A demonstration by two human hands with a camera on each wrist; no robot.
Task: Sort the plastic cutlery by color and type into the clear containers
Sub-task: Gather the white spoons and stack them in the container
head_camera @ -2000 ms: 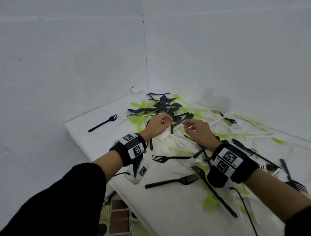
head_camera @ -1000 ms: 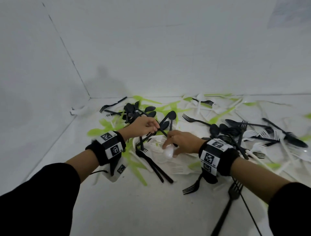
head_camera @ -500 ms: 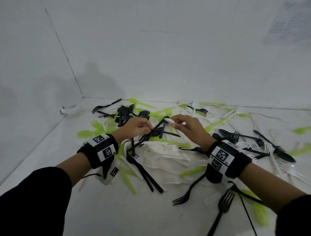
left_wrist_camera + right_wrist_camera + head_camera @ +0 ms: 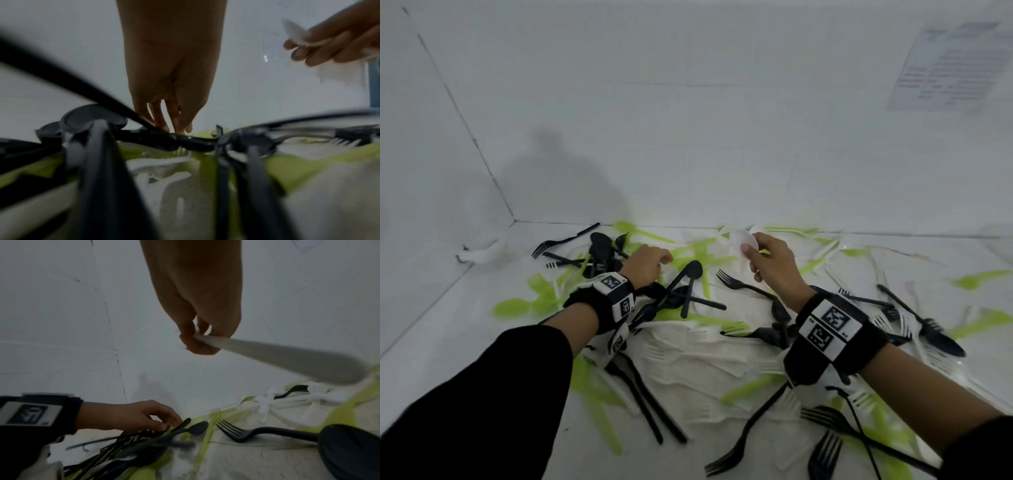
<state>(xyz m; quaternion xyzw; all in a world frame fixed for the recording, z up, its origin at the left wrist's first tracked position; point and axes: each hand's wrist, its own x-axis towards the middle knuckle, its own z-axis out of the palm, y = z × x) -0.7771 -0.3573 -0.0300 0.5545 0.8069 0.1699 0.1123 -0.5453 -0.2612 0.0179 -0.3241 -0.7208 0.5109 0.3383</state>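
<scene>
My left hand grips a fan of several black spoons by their handles, low over the pile. The left wrist view shows its fingers curled on the crossing black handles. To the right and a little higher, my right hand pinches a white spoon, bowl up. In the right wrist view the white spoon runs from the fingertips toward the camera, with the left hand and black spoons below.
Black, white and green plastic forks and spoons lie scattered over the white table, such as a black fork and green spoon. White walls close the back and left. A small white object sits in the corner.
My right hand has risen and drawn away to the right with the white spoon. My left hand stays low with the black spoons.
</scene>
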